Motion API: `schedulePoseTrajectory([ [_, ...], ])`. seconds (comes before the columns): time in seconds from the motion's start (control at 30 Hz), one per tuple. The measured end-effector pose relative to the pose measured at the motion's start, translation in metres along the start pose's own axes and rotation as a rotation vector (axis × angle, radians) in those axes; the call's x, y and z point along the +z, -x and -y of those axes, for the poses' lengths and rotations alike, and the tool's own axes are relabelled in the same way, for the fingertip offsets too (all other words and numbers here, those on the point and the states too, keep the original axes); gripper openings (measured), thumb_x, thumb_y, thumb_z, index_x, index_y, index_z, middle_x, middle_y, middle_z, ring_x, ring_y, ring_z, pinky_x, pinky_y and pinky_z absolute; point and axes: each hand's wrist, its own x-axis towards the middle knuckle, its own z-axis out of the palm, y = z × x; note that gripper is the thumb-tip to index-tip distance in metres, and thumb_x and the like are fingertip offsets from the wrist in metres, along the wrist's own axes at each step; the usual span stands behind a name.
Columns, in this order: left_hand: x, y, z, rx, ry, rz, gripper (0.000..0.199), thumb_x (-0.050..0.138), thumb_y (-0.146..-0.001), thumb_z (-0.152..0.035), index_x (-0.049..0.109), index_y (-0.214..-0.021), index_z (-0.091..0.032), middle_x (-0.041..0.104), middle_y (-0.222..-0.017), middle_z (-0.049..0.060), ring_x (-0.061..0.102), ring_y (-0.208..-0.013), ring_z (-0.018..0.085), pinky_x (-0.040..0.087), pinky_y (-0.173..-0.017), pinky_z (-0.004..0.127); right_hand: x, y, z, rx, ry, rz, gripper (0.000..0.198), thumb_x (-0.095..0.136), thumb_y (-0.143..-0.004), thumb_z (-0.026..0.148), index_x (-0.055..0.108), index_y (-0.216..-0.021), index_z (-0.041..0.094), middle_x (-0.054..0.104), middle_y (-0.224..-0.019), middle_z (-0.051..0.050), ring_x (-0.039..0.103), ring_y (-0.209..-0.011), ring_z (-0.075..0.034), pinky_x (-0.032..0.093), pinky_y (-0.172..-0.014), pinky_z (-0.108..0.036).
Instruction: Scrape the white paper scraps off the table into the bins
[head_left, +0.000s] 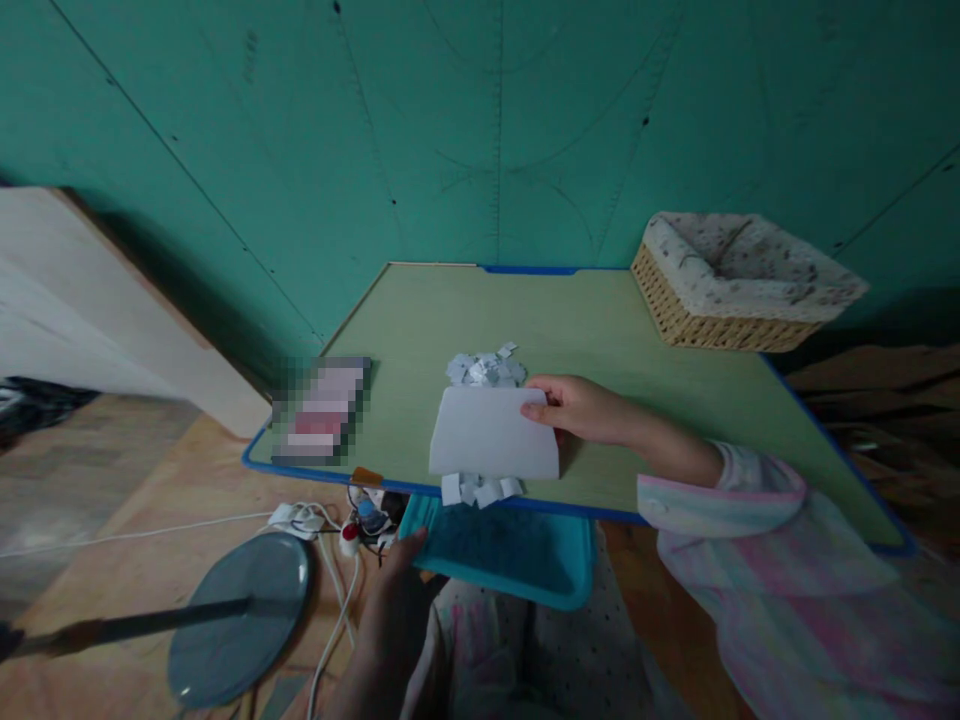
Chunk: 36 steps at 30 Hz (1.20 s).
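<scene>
My right hand [570, 408] pinches the right edge of a white sheet of paper [491, 430], thumb on top, low over the green tabletop. Small white paper scraps [486, 370] lie in a pile just beyond the sheet. More paper scraps [480, 489] show at its near side, on the table's front edge. Below that edge, my left hand [401, 590] grips the left end of a blue plastic tray [585, 570], thumb over the rim. The tray's far side is hidden under the table edge.
A cloth-lined wicker basket [667, 300] stands at the table's back right. On the left lies a pixelated flat object [322, 410]. The green table [585, 320] has a blue rim. White cables [330, 560] and a round grey base [240, 640] are on the floor.
</scene>
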Motion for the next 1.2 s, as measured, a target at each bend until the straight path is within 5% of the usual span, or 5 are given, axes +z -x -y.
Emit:
schedulePoseTrajectory([
  [0.37,0.013,0.008,-0.008,-0.009,0.009,-0.029,0.014,0.059,-0.071,-0.030,0.068,-0.082,-0.027,0.075,-0.094,0.002,0.056,-0.116,0.028,0.047,-0.093,0.046,0.006,0.009,0.016,-0.084,-0.039,0.086,0.016,0.058,-0.080,0.032,0.051,-0.076,0.018,0.052,-0.063,0.004,0.048,-0.054,-0.008,0.035,-0.048,-0.020],
  [0.7,0.004,0.002,0.000,0.028,0.015,0.006,0.029,0.064,-0.068,-0.034,0.067,-0.096,-0.027,0.070,-0.111,0.005,0.052,-0.119,0.031,0.047,-0.092,0.048,0.007,0.013,0.022,-0.082,0.018,0.196,0.020,0.059,-0.079,0.036,0.052,-0.075,0.018,0.051,-0.067,0.003,0.046,-0.059,-0.009,0.032,-0.052,-0.021],
  [0.9,0.004,0.002,-0.001,-0.009,0.017,-0.013,0.025,0.061,-0.073,-0.032,0.068,-0.095,-0.025,0.073,-0.097,0.004,0.056,-0.112,0.029,0.049,-0.087,0.045,-0.001,0.007,0.017,-0.044,-0.261,-0.067,0.025,0.060,-0.075,0.042,0.052,-0.080,0.018,0.051,-0.071,0.002,0.047,-0.062,-0.011,0.034,-0.054,-0.022],
  [1.03,0.007,0.006,-0.003,-0.023,0.054,-0.004,0.035,0.059,-0.072,-0.023,0.065,-0.107,-0.024,0.073,-0.088,0.003,0.059,-0.099,0.027,0.051,-0.079,0.042,-0.010,-0.002,0.007,-0.001,-0.382,-0.416,0.028,0.057,-0.075,0.047,0.048,-0.079,0.021,0.050,-0.070,0.002,0.046,-0.061,-0.012,0.034,-0.053,-0.023],
  [1.2,0.001,-0.001,-0.001,-0.043,0.070,0.008,0.045,0.058,-0.069,-0.016,0.063,-0.112,-0.029,0.074,-0.081,0.000,0.062,-0.091,0.024,0.051,-0.074,0.037,-0.031,-0.013,-0.014,0.004,-0.274,-0.849,0.025,0.050,-0.080,0.047,0.045,-0.082,0.023,0.052,-0.076,0.000,0.050,-0.066,-0.015,0.039,-0.057,-0.026],
])
